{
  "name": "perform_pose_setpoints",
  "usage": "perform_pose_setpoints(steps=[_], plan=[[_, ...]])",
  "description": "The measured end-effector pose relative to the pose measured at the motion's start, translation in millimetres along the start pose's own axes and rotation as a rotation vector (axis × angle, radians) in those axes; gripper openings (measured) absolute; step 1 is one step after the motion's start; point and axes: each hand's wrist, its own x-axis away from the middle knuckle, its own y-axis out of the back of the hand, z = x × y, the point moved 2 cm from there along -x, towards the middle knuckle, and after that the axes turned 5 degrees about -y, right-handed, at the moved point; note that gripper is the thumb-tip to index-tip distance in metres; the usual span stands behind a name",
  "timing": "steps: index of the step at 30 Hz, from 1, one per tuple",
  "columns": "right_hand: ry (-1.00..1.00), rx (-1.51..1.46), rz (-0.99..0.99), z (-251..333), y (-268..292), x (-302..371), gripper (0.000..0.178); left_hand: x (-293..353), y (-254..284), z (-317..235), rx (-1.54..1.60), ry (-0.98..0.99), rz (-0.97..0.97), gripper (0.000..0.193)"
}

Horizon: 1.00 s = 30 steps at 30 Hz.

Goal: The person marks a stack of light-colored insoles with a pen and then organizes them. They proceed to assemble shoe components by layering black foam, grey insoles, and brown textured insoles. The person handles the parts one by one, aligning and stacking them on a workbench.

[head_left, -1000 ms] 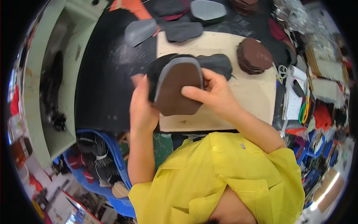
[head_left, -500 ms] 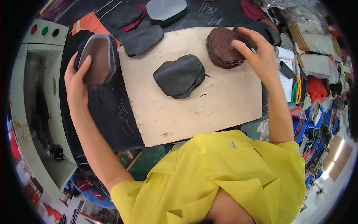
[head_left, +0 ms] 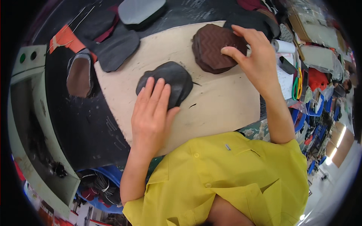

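My left hand [head_left: 151,113] lies with outstretched fingers on a black, soft-looking piece [head_left: 179,77] in the middle of the beige board [head_left: 218,101]. My right hand [head_left: 258,56] is at the right side of a stack of dark brown, zigzag-patterned pieces [head_left: 211,45]. Its thumb touches the top of the stack and its index finger is apart from the thumb, near the upper right edge; the other fingers are partly hidden. A slipper-like piece with grey edging and a brown inside [head_left: 78,77] rests on the black table, left of the board.
More black pieces [head_left: 117,49] and a grey-topped stack [head_left: 141,10] are at the back left. An orange piece [head_left: 67,39] lies near a grey metal box [head_left: 32,62]. Scissors with green and orange handles [head_left: 297,86] and a white roll [head_left: 284,46] are at the right.
My left hand has let go of the slipper-like piece at the left and moved right onto the black piece. The right hand stays at the brown stack. The whole view has shifted.
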Motion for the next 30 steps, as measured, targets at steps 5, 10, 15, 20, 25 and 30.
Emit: perform_pose_setpoints(steps=[5, 10, 15, 20, 25, 30], plan=[[-0.008, -0.202, 0.012, -2.8, -0.5, -0.3, 0.033, 1.4, -1.9, 10.2, 0.103, 0.057, 0.113, 0.053], [-0.456, -1.137, 0.371, 3.1, 14.3, 4.8, 0.02, 6.5, -0.2, 20.2, 0.329, 0.265, 0.025, 0.035], [-0.458, -1.211, 0.754, 51.9, -11.2, 16.5, 0.02, 3.5, 12.9, 44.4, 1.016, 0.798, -0.142, 0.032], [-0.452, -1.188, 0.72, 71.6, -44.0, 22.1, 0.023, 0.3, 18.1, 50.6, 1.321, 0.919, -0.159, 0.034], [-0.471, -1.152, 0.711, 79.1, -50.5, 20.7, 0.025, 1.6, 16.6, 52.7, 1.365, 0.906, -0.176, 0.036], [-0.565, -1.195, 0.728, 84.1, -47.4, 25.0, 0.023, 4.9, 16.1, 53.6, 1.377, 0.891, -0.185, 0.036]])
